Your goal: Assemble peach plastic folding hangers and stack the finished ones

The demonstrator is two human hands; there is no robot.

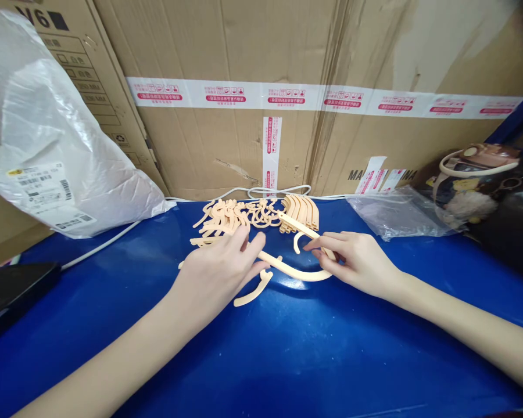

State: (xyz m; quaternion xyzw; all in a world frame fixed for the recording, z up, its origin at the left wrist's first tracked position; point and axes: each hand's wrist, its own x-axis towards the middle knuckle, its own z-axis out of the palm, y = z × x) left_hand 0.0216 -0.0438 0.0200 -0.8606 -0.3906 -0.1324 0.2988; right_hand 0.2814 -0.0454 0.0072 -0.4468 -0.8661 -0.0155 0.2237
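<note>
My left hand (226, 267) is closed on one end of a long curved cream plastic hanger arm (294, 271). The arm's other end reaches my right hand (359, 258). That hand is closed around a straighter cream hanger arm (300, 223), which slants up to the left and has a hole at its tip. Beside my right fingertips is a cream hook (297, 242); whether it is joined to the arms I cannot tell. Below my left fingers a short curved cream piece (253, 295) lies on the blue table (287, 360).
Behind my hands lie a pile of curved pieces (226, 213), several hooks (264, 213) and a neat stack of arms (300, 212). Cardboard boxes (226, 145) stand at the back. A white plastic bag (65, 133) is left; a clear bag (401, 215) and a cup (475, 180) are right.
</note>
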